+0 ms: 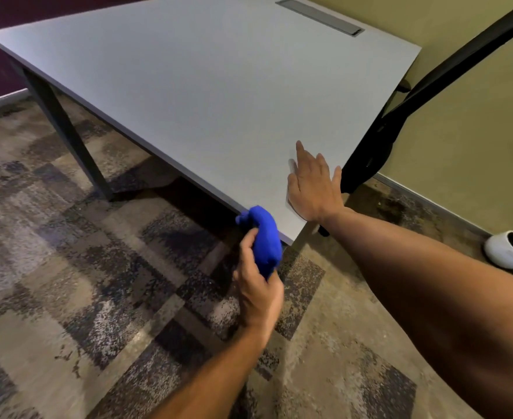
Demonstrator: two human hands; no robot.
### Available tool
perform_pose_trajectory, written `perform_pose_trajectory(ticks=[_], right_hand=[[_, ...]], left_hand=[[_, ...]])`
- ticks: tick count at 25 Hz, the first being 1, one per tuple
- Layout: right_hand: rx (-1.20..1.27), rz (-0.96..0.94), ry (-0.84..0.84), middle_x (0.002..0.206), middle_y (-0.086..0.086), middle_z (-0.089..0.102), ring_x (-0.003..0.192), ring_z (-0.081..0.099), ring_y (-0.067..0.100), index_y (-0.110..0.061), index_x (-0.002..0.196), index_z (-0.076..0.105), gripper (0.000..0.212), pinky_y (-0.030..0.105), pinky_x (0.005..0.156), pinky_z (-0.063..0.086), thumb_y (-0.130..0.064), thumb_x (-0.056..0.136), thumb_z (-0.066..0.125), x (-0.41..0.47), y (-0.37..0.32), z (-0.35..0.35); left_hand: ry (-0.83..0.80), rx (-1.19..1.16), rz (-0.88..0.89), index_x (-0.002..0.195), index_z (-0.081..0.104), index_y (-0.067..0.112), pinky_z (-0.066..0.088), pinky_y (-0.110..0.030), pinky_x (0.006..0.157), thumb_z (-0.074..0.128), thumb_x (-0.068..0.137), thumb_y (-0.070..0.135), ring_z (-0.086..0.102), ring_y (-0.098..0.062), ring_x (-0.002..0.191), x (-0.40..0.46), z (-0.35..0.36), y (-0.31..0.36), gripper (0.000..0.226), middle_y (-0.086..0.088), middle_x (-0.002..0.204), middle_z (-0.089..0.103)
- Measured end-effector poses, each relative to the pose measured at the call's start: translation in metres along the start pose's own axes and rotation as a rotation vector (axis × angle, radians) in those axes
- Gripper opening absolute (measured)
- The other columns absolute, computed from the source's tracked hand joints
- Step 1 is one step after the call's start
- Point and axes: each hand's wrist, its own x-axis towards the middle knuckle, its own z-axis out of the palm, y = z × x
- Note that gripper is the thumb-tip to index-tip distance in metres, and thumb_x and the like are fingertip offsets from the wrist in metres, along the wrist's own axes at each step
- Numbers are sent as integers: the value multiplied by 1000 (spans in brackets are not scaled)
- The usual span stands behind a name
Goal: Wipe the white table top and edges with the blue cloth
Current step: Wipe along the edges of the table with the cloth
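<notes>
Nearby, black chair (400, 116) beside table (204, 86).

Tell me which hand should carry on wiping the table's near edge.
Left. The left hand already grips the bunched blue cloth against the white table top's near edge by the corner. The right hand lies flat and empty on the top, probably just bracing.
</notes>
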Motion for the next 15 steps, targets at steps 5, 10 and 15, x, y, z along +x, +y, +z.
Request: perform_pose_trajectory(ticks=[5,10,15], right_hand=[[-29,1,-27,175,0,11,162,5,29,-24,166,-13,68,65,125,3,-37,109,21,-1,-1,-6],[-47,-15,-22,174,1,15,161,8,30,-24,168,-6,67,65,124,6,-37,109,23,0,-1,-4],[-42,-31,4,173,3,17,160,11,31,-25,167,0,64,67,123,8,-37,108,22,1,1,-1]], left_hand=[[-358,22,137,139,48,34,49,-21,99,52,71,-10,59,-16,125,-47,-2,-3,81,12,142,55],[-282,-89,217,145,45,28,44,-40,110,48,75,-11,48,-25,138,-53,-25,-20,80,1,151,49],[95,-148,45,141,48,23,44,-30,110,62,77,-6,53,-17,132,35,-57,-9,71,-1,146,54]])
